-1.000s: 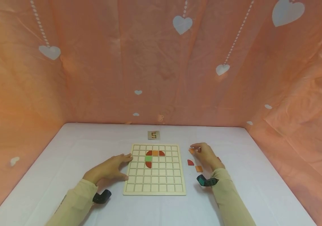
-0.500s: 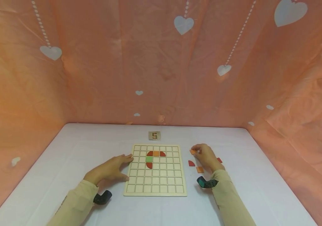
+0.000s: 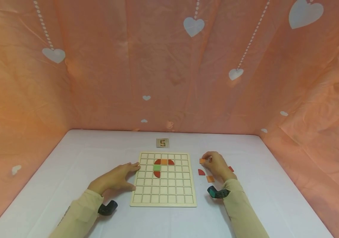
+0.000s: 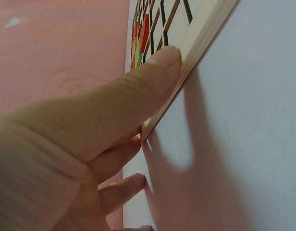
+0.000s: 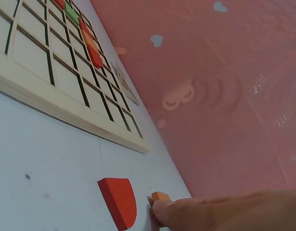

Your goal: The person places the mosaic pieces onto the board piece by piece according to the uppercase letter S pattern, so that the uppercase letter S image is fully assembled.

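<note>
The wooden grid board (image 3: 175, 198) lies mid-table in the head view. Three red quarter-circle tiles, an orange square tile (image 3: 164, 161) and a green square tile (image 3: 157, 168) sit in its upper cells. My left hand (image 3: 112, 178) touches the board's left edge, fingers spread; in the left wrist view the thumb (image 4: 165, 60) rests on the rim. To the right of the board, my right hand (image 3: 216, 164) pinches another orange square tile (image 3: 202, 161) by the table surface. In the right wrist view this orange tile (image 5: 161, 196) is mostly hidden by the fingertips.
Near my right hand lie a red quarter-circle tile (image 3: 201, 172), an orange square tile (image 3: 210, 178) and a partly hidden red tile (image 3: 231, 169). A small pattern card (image 3: 162, 142) lies behind the board. Pink cloth (image 3: 169, 82) walls in the white table.
The right fingers have drawn together on the orange tile, which has turned slightly and come a little nearer. My left hand stays at the board's edge. The head view has shifted slightly.
</note>
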`<act>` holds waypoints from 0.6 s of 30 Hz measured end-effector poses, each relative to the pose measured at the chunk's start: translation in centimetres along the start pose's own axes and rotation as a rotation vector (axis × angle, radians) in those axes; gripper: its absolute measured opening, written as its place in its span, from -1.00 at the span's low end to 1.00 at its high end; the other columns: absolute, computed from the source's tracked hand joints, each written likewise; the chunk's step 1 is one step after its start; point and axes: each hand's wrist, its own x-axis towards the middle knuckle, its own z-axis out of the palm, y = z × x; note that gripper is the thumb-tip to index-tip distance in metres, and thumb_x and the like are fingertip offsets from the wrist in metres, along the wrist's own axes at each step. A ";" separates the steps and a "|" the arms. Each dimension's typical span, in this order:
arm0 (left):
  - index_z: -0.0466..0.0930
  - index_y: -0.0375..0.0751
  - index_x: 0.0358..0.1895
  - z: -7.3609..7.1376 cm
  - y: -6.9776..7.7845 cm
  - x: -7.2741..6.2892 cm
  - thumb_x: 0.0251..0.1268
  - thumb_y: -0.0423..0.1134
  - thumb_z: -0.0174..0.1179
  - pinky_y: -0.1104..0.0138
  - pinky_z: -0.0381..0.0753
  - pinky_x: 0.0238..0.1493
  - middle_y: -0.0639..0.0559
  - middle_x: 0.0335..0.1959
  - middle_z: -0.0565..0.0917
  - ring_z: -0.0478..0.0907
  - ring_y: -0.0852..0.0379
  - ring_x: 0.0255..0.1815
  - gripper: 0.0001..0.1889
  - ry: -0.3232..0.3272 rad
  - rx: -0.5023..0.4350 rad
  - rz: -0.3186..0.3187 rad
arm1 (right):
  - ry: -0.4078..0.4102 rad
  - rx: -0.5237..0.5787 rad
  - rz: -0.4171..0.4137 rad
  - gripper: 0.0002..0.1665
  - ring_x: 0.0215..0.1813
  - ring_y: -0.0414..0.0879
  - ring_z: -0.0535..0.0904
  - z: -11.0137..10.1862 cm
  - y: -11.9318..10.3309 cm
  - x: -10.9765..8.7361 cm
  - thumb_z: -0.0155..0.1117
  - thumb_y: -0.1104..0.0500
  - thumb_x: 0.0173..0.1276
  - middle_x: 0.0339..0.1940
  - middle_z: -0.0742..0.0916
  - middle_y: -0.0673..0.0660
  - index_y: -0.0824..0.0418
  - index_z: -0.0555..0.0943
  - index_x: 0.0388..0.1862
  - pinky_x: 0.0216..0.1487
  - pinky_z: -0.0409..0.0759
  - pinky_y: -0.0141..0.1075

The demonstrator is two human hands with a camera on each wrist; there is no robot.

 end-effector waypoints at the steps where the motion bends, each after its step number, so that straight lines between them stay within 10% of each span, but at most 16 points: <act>1: 0.42 -0.24 0.44 0.0 0.0 0.0 -0.04 -0.22 0.57 -0.24 0.12 0.59 -0.14 0.59 0.28 0.09 -0.37 0.62 -0.13 0.000 -0.001 0.001 | 0.000 0.002 0.002 -0.77 -0.09 0.00 0.50 0.0 0.0 0.0 0.33 0.29 0.35 -0.12 0.66 0.16 0.21 0.68 -0.01 -0.09 0.50 -0.25; 18: 0.41 -0.23 0.45 0.1 0.0 0.1 -0.04 -0.21 0.57 -0.23 0.12 0.59 -0.15 0.59 0.28 0.10 -0.36 0.62 -0.12 0.003 0.026 0.006 | -0.018 0.079 0.025 -0.74 -0.05 0.02 0.52 0.1 -1.4 -0.2 0.38 0.23 0.35 -0.01 0.67 0.18 0.19 0.66 0.01 -0.11 0.54 -0.30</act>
